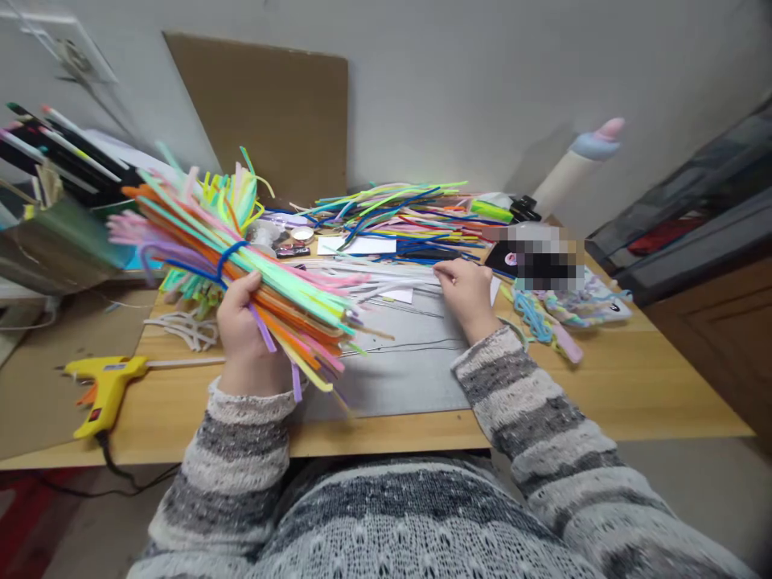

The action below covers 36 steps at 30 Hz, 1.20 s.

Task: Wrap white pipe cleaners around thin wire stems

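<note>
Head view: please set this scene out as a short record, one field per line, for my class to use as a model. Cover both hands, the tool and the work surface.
Left hand: gripping a multicoloured bundle
Tie: blue, around the bundle
Right hand: fingertips at the white stems; grip unclear
Tool: yellow glue gun, on its side, nozzle pointing left
Surface: grey mat on a wooden table

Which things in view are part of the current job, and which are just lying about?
Likely in the job:
- coloured stem bundle, held in the left hand
- blue tie around it
- white stems, at the right hand

Probably just lying about:
- yellow glue gun
- cardboard sheet, against the wall
</note>
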{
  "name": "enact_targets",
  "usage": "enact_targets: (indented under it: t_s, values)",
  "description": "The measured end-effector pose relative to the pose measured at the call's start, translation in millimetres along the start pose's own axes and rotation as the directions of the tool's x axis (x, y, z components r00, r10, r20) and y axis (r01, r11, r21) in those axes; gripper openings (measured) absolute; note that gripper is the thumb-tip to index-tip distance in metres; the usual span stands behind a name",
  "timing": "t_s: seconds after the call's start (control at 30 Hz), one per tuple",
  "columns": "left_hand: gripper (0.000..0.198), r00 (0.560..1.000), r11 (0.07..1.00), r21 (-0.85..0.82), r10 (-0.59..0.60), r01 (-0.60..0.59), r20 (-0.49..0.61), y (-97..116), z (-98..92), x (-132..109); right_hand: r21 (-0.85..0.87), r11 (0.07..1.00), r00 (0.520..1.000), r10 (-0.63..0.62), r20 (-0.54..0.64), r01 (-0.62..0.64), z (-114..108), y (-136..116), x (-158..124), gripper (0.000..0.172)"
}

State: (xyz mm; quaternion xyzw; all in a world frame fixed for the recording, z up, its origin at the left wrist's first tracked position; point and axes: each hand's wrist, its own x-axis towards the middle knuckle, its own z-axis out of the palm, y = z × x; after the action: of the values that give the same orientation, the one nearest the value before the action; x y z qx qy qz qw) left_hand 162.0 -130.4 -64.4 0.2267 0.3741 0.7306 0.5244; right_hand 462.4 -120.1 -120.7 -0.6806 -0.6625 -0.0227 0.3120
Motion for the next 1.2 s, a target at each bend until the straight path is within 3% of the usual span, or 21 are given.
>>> enact_targets:
  t_s: [0.17, 0.37, 0.53, 0.6, 0.67, 0.73, 0.77, 0.83, 0.9, 1.07, 1.2]
  values:
    - [0.006, 0.988, 0.995, -0.061, -0.070, 0.079, 0.134, -1.3, 2.9, -12.3, 0.027, 0.999, 0.998, -0.027, 0.052, 0.025, 7.3, -4.2, -2.3, 0.022]
    - [0.023, 0.948, 0.991, -0.029, -0.113, 0.127, 0.297, 0.7, -0.3, -18.0, 0.075, 0.997, 0.999, -0.015, 0.029, 0.013, 12.9, -0.4, -2.2, 0.025]
    - [0.032, 0.920, 0.973, 0.036, -0.229, 0.230, 0.318, -2.8, 2.0, -25.0, 0.038, 0.999, 0.997, -0.003, -0.082, 0.007, 9.6, -9.5, -3.2, 0.035]
    - [0.031, 0.915, 0.968, 0.046, -0.250, 0.248, 0.317, -5.4, 1.3, -25.5, 0.159, 0.985, 0.992, -0.049, -0.113, 0.066, 4.3, -23.2, -10.0, 0.034]
    - [0.033, 0.909, 0.966, 0.037, -0.253, 0.255, 0.331, -7.8, 0.1, -25.5, 0.412, 0.896, 0.986, -0.148, -0.073, 0.165, -1.6, -41.8, -21.9, 0.026]
    - [0.037, 0.898, 0.961, 0.011, -0.263, 0.277, 0.352, -9.7, -0.4, -25.6, 0.685, 0.698, 0.960, -0.279, -0.005, 0.207, -6.4, -61.5, -37.1, 0.023]
    - [0.039, 0.890, 0.955, -0.001, -0.276, 0.297, 0.363, -10.4, -0.3, -25.9, 0.796, 0.582, 0.940, -0.339, 0.050, 0.168, -8.2, -70.4, -44.7, 0.025]
    - [0.043, 0.873, 0.941, -0.013, -0.309, 0.338, 0.376, -11.3, 0.9, -26.8, 0.920, 0.385, 0.893, -0.434, 0.116, 0.068, -11.1, -84.7, -57.7, 0.034]
    - [0.046, 0.855, 0.931, 0.000, -0.335, 0.365, 0.396, -11.4, 2.9, -28.1, 0.941, 0.334, 0.860, -0.495, 0.127, 0.053, -13.6, -93.3, -65.9, 0.040]
    - [0.051, 0.831, 0.922, 0.051, -0.370, 0.384, 0.417, -9.3, 9.0, -32.5, 0.853, 0.447, 0.835, -0.550, 0.023, 0.271, -21.3, -97.1, -69.4, 0.025]
    - [0.047, 0.851, 0.927, 0.052, -0.363, 0.372, 0.379, -10.2, 10.9, -32.7, 0.721, 0.565, 0.814, -0.580, 0.003, 0.400, -27.6, -95.3, -71.2, 0.019]
